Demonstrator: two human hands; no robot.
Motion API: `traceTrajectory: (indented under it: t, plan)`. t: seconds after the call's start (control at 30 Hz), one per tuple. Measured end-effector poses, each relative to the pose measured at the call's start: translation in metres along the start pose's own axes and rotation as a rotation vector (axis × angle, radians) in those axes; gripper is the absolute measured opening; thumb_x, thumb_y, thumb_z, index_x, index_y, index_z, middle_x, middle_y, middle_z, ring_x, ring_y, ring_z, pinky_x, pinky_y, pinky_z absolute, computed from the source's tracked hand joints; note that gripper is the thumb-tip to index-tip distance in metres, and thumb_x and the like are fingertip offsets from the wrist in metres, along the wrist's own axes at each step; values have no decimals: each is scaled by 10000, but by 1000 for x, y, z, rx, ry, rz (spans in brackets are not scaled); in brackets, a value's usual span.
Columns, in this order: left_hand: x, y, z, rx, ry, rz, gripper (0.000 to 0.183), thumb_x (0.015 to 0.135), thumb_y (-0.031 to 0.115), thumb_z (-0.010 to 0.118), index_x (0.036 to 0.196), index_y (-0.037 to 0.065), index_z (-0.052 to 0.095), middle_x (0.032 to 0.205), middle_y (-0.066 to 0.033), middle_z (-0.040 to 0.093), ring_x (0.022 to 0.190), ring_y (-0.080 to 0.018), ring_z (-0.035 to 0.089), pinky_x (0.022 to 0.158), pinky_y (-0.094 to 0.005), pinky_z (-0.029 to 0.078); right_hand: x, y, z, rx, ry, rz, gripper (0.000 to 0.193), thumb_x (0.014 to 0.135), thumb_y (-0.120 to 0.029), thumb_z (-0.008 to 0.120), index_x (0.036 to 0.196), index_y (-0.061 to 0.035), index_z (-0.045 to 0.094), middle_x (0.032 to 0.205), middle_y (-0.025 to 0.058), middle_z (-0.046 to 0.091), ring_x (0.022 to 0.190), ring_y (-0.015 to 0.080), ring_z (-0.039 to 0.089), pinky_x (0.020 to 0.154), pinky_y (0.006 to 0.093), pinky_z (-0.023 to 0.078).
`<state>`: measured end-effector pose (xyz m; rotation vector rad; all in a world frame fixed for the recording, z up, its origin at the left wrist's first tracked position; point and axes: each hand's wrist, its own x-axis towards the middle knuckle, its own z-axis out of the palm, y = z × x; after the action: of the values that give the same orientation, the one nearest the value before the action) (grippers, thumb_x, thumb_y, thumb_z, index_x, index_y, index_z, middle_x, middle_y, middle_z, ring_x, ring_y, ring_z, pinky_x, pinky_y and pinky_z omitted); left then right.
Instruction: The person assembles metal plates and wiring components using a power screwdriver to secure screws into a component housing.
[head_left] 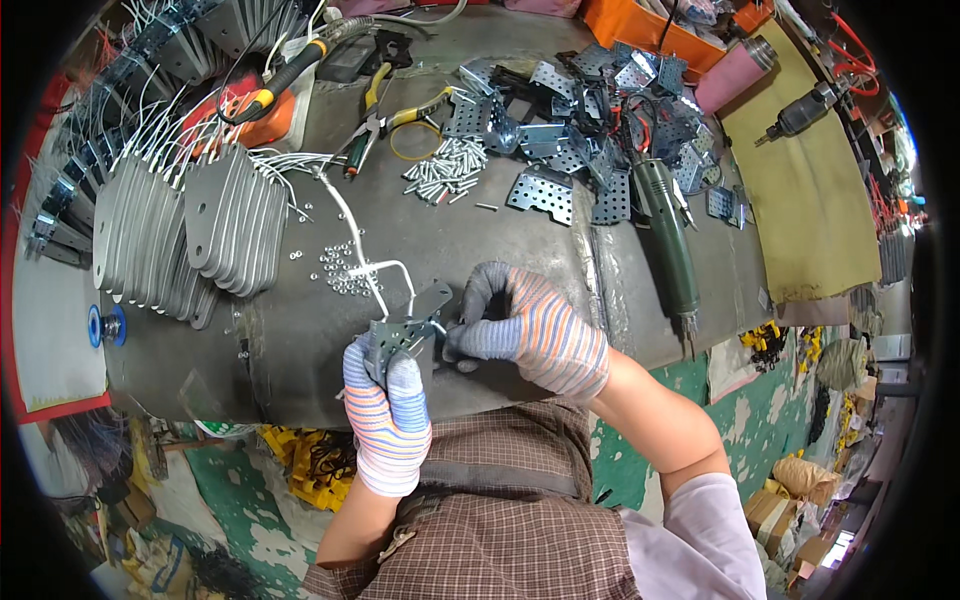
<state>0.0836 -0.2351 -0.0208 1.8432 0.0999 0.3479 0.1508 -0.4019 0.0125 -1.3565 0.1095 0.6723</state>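
In front of my apron, my left hand (390, 420), in a striped glove, grips a perforated metal bracket (388, 345) set against a grey metal plate (433, 298). White wires (352, 232) run from these parts back across the bench. A small screw (438, 327) sticks out on the bracket's right side. Close beside it, my gloved right hand (545, 335) has its thumb and fingers curled together; whatever is between the fingertips is hidden. Loose nuts (347, 272) lie scattered just beyond the bracket, and a pile of screws (445, 172) sits farther back.
Stacked grey plates with white wires (235, 225) stand on the left. Behind are yellow-handled pliers (372, 125) and a heap of perforated brackets (570, 120). A green electric screwdriver (665, 235) lies right; another driver (800, 112) hangs far right. A solder spool (107, 325) sits left.
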Motion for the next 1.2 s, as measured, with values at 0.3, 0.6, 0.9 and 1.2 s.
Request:
traceTrajectory:
  t: [0.3, 0.6, 0.9, 1.2]
  plan:
    - [11, 5, 3, -502, -84, -401, 402, 942, 369, 534, 1134, 16, 515, 957, -109, 642, 799, -170, 630, 703, -306, 520, -5, -11, 8, -520, 221, -335, 160, 784, -101, 662, 891, -11, 584, 759, 49, 596, 727, 111, 568, 683, 271, 489]
    - [17, 7, 3, -733, -118, -564, 364, 955, 345, 511, 1152, 39, 497, 937, -117, 651, 728, -214, 656, 624, -325, 550, -13, 7, 7, -425, 264, -446, 144, 830, -108, 641, 923, -3, 608, 845, 119, 648, 786, 179, 645, 710, 308, 505]
    - [9, -1, 7, -220, -101, -133, 382, 941, 346, 540, 1111, 5, 515, 911, -118, 637, 757, -199, 625, 699, -311, 501, -11, -7, 15, -481, 200, -403, 233, 774, -104, 701, 898, 1, 535, 777, 126, 588, 717, 236, 601, 675, 354, 490]
    - [22, -11, 2, -937, -123, -673, 396, 919, 353, 554, 1155, 35, 542, 967, -130, 645, 758, -258, 666, 585, -392, 584, 52, -25, -43, -1611, 652, -668, 255, 768, -319, 673, 922, -121, 626, 950, 116, 580, 919, 306, 553, 780, 460, 427]
